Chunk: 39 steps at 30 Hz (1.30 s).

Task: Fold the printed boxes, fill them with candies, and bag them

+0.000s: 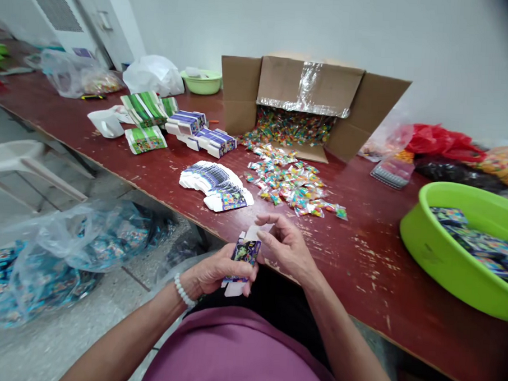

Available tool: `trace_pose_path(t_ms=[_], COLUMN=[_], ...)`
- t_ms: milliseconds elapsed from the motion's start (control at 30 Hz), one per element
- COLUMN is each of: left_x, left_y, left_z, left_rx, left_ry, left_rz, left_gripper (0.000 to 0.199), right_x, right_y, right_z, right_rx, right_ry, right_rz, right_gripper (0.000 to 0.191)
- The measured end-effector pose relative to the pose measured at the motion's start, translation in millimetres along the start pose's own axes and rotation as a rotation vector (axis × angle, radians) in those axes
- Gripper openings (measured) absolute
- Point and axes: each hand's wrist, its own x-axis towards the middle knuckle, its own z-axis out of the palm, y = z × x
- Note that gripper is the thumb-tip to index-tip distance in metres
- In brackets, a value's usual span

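Note:
A small dark printed box (246, 251) with white end flaps is in my left hand (221, 269), whose thumb and fingers wrap round it. The box's flaps stand open at top and bottom. My right hand (287, 245) is at the upper end, with thumb and forefinger closed on the white top flap. Beyond my hands a fan of flat printed boxes (220, 183) lies near the table's front edge. A heap of small wrapped candies (294, 184) spreads out from an open cardboard carton (311, 86).
Purple (201, 133) and green (145, 118) bundles of flat boxes lie at the back left of the red table (361, 251). A green basin (448, 272) holding filled boxes is at the right. Plastic bags (78, 250) of blue packets lie on the floor at left.

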Motion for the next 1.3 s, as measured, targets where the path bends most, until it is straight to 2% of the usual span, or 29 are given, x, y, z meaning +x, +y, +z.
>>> trace_pose_path(t_ms=[67,167,300,400,467,533,633,733,800,900,967,1067,1167,1300], left_x=[0,2,6,11,14,16,15,11,9,6,6,6,5,3], left_y=[1,2,1,-4,-6,-8,-7,-9,-12,-16,-16,-16,-14,-13], left_z=[1.4,4.6,9.2,11.0,11.4,11.6,12.5,15.4,18.0,20.0,18.9,15.5,12.8,11.7], left_rx=[-0.019,-0.013,0.058,0.083,0.100,0.168,0.251,0.246,0.299,0.417,0.435,0.339,0.257,0.331], left_ry=[0.017,0.095,0.229,0.292,0.299,0.313,0.357,0.435,0.495,0.551,0.561,0.537,0.486,0.425], left_rz=[0.004,0.036,0.076,0.097,0.129,0.173,0.283,0.388,0.437,0.467,0.465,0.436,0.365,0.344], left_gripper=[0.049,0.046,0.039,0.038,0.038,0.035,0.034,0.055,0.067,0.066,0.059,0.047,0.035,0.026], right_x=[-4,-11,-18,-20,-21,-20,-18,-17,-18,-21,-24,-27,-27,-23], right_y=[6,9,7,7,9,10,9,8,7,8,10,15,19,19], right_z=[-2,-2,3,9,13,14,11,10,12,19,23,24,17,4], right_rx=[0.113,0.291,0.331,0.321,0.308,0.276,0.233,0.274,0.309,0.320,0.310,0.265,0.292,0.469], right_ry=[0.019,-0.060,-0.139,-0.152,-0.102,0.000,0.106,0.125,0.183,0.274,0.287,0.287,0.229,0.102], right_rz=[0.022,0.109,0.156,0.181,0.198,0.204,0.199,0.206,0.216,0.185,0.130,0.080,0.150,0.292], right_gripper=[0.036,0.042,0.041,0.035,0.033,0.033,0.033,0.034,0.041,0.040,0.031,0.021,0.024,0.031])
